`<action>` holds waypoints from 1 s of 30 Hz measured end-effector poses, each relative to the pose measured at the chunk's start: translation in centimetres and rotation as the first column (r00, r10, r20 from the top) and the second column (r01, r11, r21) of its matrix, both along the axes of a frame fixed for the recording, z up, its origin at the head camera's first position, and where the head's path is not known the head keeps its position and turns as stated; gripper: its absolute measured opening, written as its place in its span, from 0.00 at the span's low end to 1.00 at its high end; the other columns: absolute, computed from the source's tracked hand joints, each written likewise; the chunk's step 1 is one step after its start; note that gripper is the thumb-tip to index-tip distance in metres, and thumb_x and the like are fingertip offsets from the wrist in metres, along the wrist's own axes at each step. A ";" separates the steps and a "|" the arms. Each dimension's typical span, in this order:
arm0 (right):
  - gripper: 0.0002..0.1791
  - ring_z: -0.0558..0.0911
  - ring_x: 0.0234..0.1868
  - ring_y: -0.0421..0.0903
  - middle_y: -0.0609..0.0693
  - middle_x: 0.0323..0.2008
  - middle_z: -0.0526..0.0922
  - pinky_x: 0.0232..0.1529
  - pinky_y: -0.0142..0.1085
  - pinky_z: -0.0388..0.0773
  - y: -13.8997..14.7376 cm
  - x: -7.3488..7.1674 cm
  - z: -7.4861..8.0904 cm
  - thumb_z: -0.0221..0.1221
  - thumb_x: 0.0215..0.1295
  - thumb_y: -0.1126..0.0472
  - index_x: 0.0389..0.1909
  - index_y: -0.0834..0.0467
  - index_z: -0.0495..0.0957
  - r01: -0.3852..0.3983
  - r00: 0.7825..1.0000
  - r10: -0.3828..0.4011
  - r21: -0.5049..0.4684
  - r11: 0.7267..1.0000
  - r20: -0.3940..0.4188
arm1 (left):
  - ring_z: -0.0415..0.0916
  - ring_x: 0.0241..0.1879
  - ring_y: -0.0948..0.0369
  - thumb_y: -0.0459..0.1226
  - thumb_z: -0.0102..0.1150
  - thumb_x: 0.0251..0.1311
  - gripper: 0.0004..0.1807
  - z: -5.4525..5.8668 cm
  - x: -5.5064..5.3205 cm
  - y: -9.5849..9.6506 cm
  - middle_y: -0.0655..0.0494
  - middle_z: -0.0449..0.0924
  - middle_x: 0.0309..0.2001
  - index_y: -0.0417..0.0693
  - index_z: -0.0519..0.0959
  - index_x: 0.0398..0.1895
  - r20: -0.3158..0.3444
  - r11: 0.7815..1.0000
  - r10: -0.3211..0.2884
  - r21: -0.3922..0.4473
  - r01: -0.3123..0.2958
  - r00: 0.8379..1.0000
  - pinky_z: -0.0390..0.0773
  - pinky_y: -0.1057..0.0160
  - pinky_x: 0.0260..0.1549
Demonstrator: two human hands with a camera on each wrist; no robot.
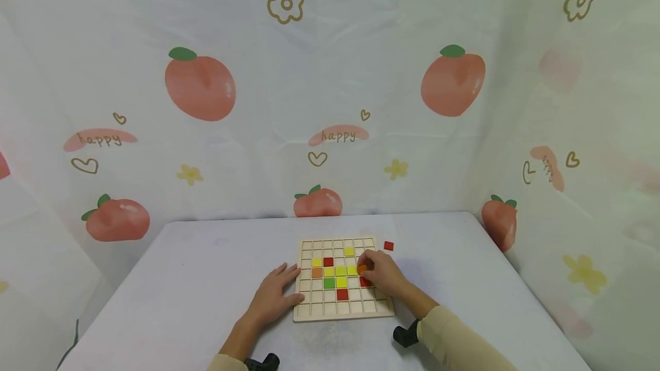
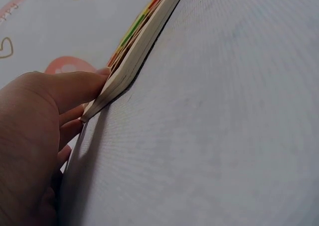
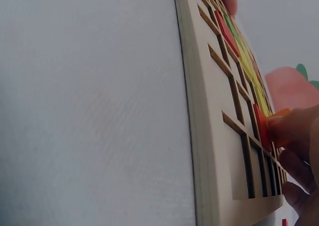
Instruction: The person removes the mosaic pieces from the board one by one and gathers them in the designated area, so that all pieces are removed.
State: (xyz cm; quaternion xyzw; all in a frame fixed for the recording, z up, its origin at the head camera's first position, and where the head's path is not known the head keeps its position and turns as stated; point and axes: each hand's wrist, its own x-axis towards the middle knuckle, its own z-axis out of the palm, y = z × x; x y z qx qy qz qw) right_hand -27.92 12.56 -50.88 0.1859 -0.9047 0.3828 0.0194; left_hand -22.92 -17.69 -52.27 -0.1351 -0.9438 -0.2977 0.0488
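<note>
A wooden grid board lies on the table, with yellow, red, green and orange square tiles in some of its cells. Over the board's right part, my right hand pinches an orange tile between thumb and fingers. Close beside that tile is a red tile, partly covered by the hand in the head view. At the board's left edge rests my left hand, its fingers spread and extended. The left thumb touches the rim in the left wrist view.
One loose red tile lies on the white table, just past the board's far right corner. Behind the table hangs a pale curtain printed with peaches and flowers. Dark wrist-worn pieces show below both hands.
</note>
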 end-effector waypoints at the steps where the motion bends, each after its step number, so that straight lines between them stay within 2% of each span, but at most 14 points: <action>1: 0.09 0.73 0.35 0.43 0.40 0.31 0.76 0.38 0.34 0.77 0.0 0.0 0.0 0.66 0.59 0.66 0.34 0.50 0.77 -0.005 1.000 0.005 -0.006 1.000 0.003 | 0.57 0.70 0.46 0.50 0.65 0.55 0.35 0.0 0.0 0.0 0.54 0.70 0.66 0.47 0.73 0.65 0.001 1.000 -0.001 0.000 0.001 1.000 0.59 0.37 0.63; 6: 0.09 0.75 0.34 0.43 0.41 0.32 0.78 0.39 0.33 0.78 -0.2 0.2 0.2 0.65 0.60 0.67 0.36 0.51 0.77 -0.020 1.000 0.021 -0.048 0.999 0.017 | 0.58 0.70 0.46 0.50 0.64 0.54 0.35 -0.1 0.0 0.0 0.54 0.70 0.66 0.47 0.73 0.65 -0.003 1.000 -0.006 -0.001 0.006 1.000 0.59 0.37 0.63; 14: 0.10 0.75 0.34 0.44 0.42 0.32 0.78 0.37 0.33 0.78 -0.3 0.3 1.1 0.65 0.59 0.68 0.36 0.52 0.77 0.001 1.000 0.000 -0.065 0.998 0.009 | 0.58 0.69 0.46 0.50 0.64 0.54 0.35 0.0 0.1 0.0 0.53 0.71 0.66 0.46 0.74 0.65 -0.011 1.000 -0.008 0.006 0.008 1.000 0.59 0.37 0.62; 21: 0.10 0.74 0.33 0.44 0.43 0.32 0.79 0.36 0.33 0.77 0.3 0.0 1.1 0.65 0.58 0.70 0.36 0.53 0.77 0.059 0.998 -0.061 -0.075 0.995 -0.024 | 0.59 0.68 0.44 0.50 0.65 0.54 0.35 0.0 0.1 0.0 0.52 0.72 0.65 0.45 0.74 0.64 -0.033 1.000 -0.023 0.015 0.024 0.999 0.59 0.37 0.62; 30: 0.10 0.74 0.36 0.45 0.44 0.32 0.78 0.41 0.38 0.76 1.4 -0.6 0.8 0.65 0.58 0.70 0.35 0.53 0.77 0.147 0.989 -0.146 -0.096 0.985 0.019 | 0.58 0.69 0.45 0.50 0.64 0.54 0.35 -0.1 0.0 -0.1 0.53 0.71 0.66 0.45 0.74 0.65 -0.024 1.000 -0.025 0.008 0.025 0.999 0.59 0.38 0.63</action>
